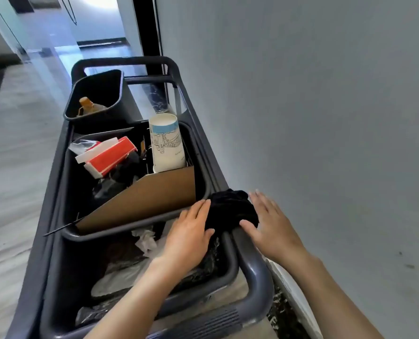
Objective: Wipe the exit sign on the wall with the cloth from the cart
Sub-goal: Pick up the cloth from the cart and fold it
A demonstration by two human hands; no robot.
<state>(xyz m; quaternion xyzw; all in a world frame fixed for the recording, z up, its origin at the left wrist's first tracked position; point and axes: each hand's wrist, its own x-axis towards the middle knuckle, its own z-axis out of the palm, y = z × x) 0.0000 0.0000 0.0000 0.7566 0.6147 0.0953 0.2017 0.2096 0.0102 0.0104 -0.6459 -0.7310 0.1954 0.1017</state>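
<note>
Two hands flank the dark cloth (230,211) draped on the cart (255,270) rail: left hand (189,237) and right hand (271,227), fingers spread flat, gripping nothing. Pickup looks just begun; no exit sign in view, so wiping remains.

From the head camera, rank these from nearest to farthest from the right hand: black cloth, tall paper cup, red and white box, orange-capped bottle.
1. Black cloth, beside the right hand on the cart rail.
2. Tall paper cup, middle bin, wall side.
3. Red and white box, middle bin, aisle side.
4. Orange-capped bottle, far bin.
</note>
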